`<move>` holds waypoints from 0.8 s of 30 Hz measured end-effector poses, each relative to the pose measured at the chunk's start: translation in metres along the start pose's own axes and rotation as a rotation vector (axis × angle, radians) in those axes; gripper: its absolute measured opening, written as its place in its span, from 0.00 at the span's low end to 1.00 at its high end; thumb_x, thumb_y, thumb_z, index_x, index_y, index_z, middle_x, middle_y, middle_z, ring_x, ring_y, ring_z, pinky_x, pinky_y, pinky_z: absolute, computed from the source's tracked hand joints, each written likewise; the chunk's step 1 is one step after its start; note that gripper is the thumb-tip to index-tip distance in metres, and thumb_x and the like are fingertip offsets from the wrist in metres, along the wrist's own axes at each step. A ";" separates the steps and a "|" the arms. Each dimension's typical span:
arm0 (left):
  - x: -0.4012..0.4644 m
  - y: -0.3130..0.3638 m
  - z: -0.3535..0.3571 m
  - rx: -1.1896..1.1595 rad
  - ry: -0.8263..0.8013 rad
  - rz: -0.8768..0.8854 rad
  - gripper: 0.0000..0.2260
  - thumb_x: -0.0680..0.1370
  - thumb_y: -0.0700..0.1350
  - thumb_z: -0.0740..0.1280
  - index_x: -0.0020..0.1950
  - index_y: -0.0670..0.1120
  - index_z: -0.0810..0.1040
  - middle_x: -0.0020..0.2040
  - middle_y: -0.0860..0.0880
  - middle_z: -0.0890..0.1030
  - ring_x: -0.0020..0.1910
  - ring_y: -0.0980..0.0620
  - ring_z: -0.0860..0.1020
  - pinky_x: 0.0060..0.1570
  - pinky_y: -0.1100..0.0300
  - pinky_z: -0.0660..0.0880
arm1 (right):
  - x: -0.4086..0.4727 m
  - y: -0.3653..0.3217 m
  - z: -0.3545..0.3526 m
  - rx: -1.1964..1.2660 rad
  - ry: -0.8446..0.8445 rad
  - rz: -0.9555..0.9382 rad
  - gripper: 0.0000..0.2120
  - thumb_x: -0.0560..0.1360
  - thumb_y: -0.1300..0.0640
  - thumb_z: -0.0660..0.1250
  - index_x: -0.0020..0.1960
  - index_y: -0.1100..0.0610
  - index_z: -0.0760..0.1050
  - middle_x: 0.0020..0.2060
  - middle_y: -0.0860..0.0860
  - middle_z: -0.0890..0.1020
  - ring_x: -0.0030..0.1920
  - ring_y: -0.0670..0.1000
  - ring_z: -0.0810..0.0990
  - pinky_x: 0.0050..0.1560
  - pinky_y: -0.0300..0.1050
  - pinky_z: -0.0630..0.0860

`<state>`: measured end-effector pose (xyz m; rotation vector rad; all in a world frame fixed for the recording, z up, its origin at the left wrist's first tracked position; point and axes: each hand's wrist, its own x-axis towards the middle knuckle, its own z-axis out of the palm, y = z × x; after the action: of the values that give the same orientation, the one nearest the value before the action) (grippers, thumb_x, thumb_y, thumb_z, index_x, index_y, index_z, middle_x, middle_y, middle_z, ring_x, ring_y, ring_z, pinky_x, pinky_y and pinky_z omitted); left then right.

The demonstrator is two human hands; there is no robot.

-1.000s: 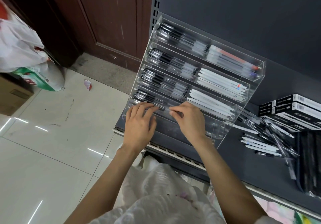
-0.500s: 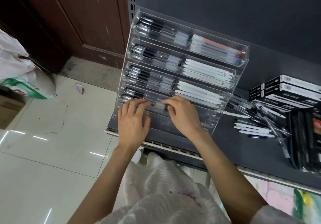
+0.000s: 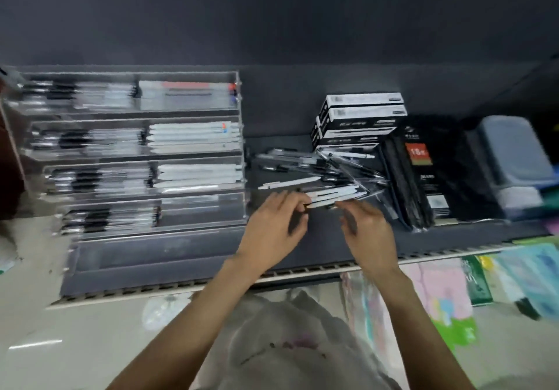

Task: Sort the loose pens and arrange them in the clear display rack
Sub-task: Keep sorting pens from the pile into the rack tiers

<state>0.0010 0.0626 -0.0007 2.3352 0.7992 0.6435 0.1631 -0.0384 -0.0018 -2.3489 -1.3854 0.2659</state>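
the loose pens lie in a jumbled heap on the dark shelf, just right of the clear display rack and in front of the stacked black-and-white boxes. they look light, stiff and slick, some still in crinkly clear sleeves, so they would likely roll or slide apart; a pinch at mid-barrel on several lying parallel seems the safest hold. the left hand reaches the near edge of the heap, its fingers curled at the ends of a few white pens; blur hides whether it grips them. the right hand hovers beside the same pens, fingers loosely spread, holding nothing.
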 end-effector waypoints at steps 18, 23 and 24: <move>0.095 0.011 0.110 0.533 -0.577 -0.234 0.26 0.77 0.56 0.65 0.67 0.41 0.65 0.64 0.43 0.70 0.65 0.45 0.67 0.64 0.54 0.66 | 0.012 0.080 0.006 -0.029 -0.353 0.056 0.25 0.78 0.55 0.59 0.74 0.53 0.59 0.68 0.52 0.66 0.68 0.54 0.61 0.64 0.46 0.67; 0.104 0.023 0.109 0.534 -0.728 -0.265 0.22 0.80 0.49 0.63 0.68 0.38 0.64 0.66 0.39 0.68 0.66 0.42 0.67 0.63 0.54 0.65 | 0.015 0.084 0.005 -0.004 -0.341 0.057 0.24 0.78 0.55 0.59 0.74 0.53 0.60 0.68 0.52 0.67 0.68 0.54 0.62 0.62 0.46 0.69; 0.103 0.026 0.110 0.555 -0.748 -0.251 0.20 0.81 0.48 0.61 0.67 0.37 0.64 0.66 0.39 0.67 0.66 0.41 0.67 0.62 0.54 0.65 | 0.016 0.084 0.004 0.004 -0.342 0.059 0.24 0.78 0.55 0.59 0.73 0.53 0.60 0.68 0.52 0.67 0.68 0.54 0.62 0.62 0.47 0.69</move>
<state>0.1491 0.0743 -0.0365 2.5816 0.9451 -0.6175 0.2359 -0.0599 -0.0413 -2.4246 -1.4604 0.7141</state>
